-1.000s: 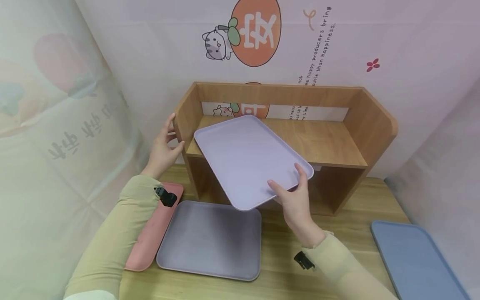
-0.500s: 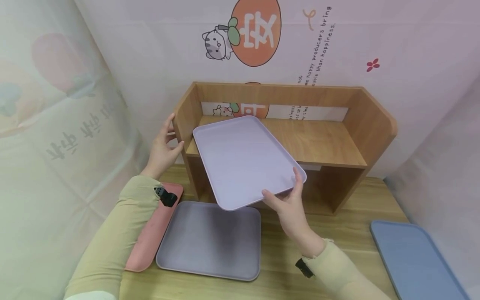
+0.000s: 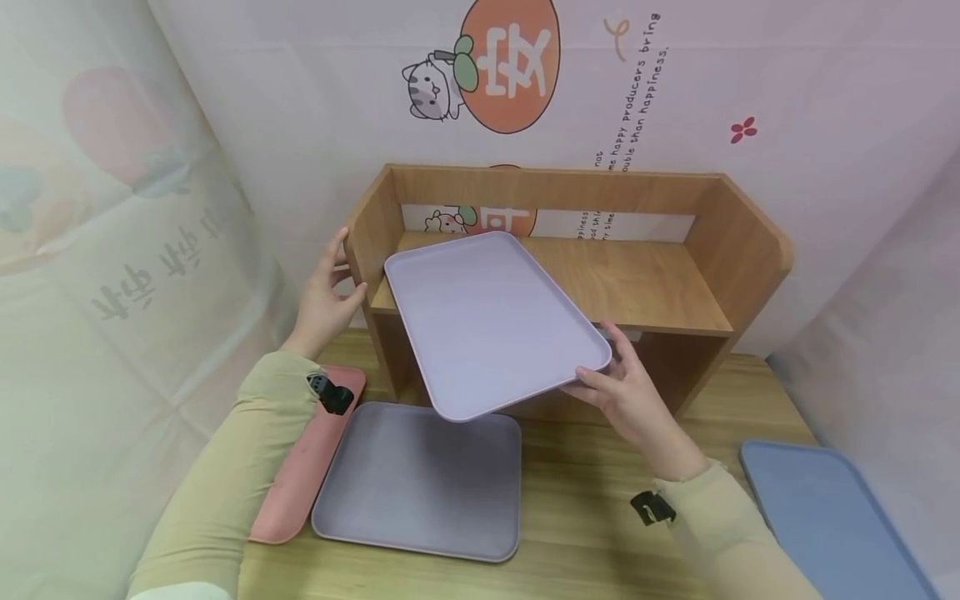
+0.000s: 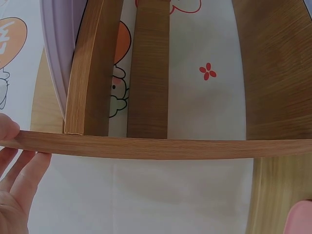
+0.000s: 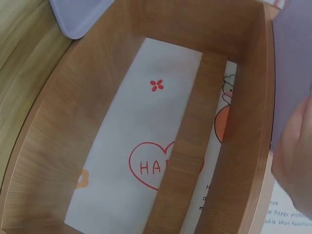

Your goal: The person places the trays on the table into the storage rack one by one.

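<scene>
The lilac tray [image 3: 491, 321] is flat and rectangular, pale and matte, with rounded corners and a low raised rim. It sits in the middle of the frame, turned askew over the upper board of the wooden shelf [image 3: 637, 279], its near corner jutting past the front edge; whether its far end touches the board I cannot tell. The right hand [image 3: 630, 396] pinches its right corner, thumb at the rim. At centre left, the left hand [image 3: 326, 300] grips the shelf's side panel between thumb and fingers.

The surface [image 3: 585, 508] below is light, grained wood. Pale cloth [image 3: 780, 67] hangs behind and at both sides, printed with an orange fruit [image 3: 517, 62], a cat and lettering.

A greyish-purple tray [image 3: 423, 492] lies at lower centre, a pink tray [image 3: 300, 479] beside it at lower left, partly hidden by the left sleeve [image 3: 232, 467], and a blue tray [image 3: 840, 517] at lower right. The lilac tray blocks part of the shelf's lower compartment from view
</scene>
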Demonstrator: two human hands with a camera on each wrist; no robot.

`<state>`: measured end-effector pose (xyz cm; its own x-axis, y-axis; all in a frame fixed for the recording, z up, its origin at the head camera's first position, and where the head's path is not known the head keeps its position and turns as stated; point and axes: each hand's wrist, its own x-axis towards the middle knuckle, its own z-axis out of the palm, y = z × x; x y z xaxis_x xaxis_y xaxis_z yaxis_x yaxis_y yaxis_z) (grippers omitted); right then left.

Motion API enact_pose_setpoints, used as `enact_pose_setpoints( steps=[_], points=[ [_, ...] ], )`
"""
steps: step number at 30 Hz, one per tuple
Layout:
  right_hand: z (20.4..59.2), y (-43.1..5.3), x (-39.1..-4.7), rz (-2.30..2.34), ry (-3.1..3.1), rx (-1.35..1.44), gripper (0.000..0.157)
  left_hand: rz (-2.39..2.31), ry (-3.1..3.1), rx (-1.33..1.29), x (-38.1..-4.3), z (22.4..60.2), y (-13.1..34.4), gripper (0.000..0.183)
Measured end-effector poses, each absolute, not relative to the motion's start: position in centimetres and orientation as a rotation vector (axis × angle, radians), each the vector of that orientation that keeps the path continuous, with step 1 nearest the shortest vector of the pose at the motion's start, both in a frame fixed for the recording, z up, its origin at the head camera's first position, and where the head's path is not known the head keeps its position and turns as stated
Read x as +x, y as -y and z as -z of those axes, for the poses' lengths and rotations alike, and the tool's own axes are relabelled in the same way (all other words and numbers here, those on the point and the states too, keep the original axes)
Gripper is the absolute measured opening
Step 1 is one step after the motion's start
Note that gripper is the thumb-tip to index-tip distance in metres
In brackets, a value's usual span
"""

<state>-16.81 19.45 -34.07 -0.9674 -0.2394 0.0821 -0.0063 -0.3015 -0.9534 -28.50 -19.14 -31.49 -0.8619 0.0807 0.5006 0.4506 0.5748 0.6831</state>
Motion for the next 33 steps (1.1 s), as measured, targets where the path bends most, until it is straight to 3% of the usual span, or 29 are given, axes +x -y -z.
enact_pose_setpoints(
  steps=[9, 18, 27, 33],
  points=[
    [34.0, -20.2, -17.0, 2.422, -1.517, -0.455, 0.072, 1.207, 2.387, -0.436, -28.5, 31.4, 19.1, 0.083],
    [34.2, -20.5, -16.6, 2.488, -1.346, -0.347, 0.067, 1.208, 2.375, -0.454, -28.5, 31.5, 19.2, 0.082],
    [34.6, -20.0, -15.8, 2.354, -1.408, -0.444, 0.068, 1.222, 2.362, -0.466, -28.4, 31.6, 19.3, 0.082],
    [34.1, -18.7, -15.1, 2.274, -1.483, -0.353, 0.081, 1.225, 2.349, -0.471, -28.4, 31.6, 19.2, 0.081]
  ],
)
